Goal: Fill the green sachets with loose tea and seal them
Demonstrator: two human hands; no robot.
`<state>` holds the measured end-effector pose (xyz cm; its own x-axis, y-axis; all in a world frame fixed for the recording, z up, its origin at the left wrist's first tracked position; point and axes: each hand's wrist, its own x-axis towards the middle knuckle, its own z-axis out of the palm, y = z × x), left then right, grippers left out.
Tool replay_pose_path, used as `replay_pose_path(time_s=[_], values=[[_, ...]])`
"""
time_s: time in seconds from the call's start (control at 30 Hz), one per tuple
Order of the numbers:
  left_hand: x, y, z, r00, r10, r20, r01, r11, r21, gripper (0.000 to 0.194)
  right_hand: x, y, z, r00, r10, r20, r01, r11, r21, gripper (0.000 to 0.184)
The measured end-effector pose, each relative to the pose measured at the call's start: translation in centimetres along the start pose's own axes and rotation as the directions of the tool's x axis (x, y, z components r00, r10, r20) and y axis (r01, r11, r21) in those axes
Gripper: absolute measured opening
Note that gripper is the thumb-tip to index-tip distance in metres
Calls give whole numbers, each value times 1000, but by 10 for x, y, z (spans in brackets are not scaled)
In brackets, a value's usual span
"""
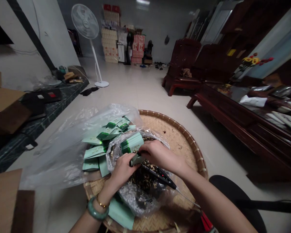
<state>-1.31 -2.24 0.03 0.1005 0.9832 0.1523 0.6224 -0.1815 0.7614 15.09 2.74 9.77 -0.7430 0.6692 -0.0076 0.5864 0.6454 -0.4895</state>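
Observation:
My left hand (124, 168), with a jade bangle and a gold band at its wrist, grips a small green packet (137, 159) by its side. My right hand (154, 151) meets it from the other side, fingers pinched at the packet's edge; its fingertips are partly hidden. Beneath both hands a clear plastic bag (138, 197) lies spread open, filled with dark dried leaf bits (145, 181). A stack of flat green packets (132, 142) rests on the bag. Below my right hand lies a black handheld tool (163, 178) with a red light and a cord.
The round woven bamboo tray (157, 121) carries everything. Several puffed green packets (97, 152) sit at its left on a large clear plastic sheet (63, 158). A black stool (235, 200) stands right, a cardboard box (5, 197) left. Farther off are a fan (85, 22) and a wooden table (228, 113).

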Motion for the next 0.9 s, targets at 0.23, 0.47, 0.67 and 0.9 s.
replay_pose_path(time_s=[0.23, 0.47, 0.67, 0.9], values=[[0, -4, 0, 1000, -31, -2, 31, 998, -52, 18, -1, -1, 2, 998, -35, -52, 38, 998, 56, 22], [-2, -5, -1, 997, -79, -20, 75, 987, -144, 14, -12, 11, -1, 977, -28, -209, 65, 983, 172, 31], [0, 4, -5, 995, -85, -44, 61, 915, -399, 36, -3, 15, 27, 980, -20, -199, 66, 971, 231, 11], [7, 10, -19, 969, -190, -159, 83, 854, -514, 23, -4, 27, 19, 970, 47, -237, 37, 941, 336, 13]])
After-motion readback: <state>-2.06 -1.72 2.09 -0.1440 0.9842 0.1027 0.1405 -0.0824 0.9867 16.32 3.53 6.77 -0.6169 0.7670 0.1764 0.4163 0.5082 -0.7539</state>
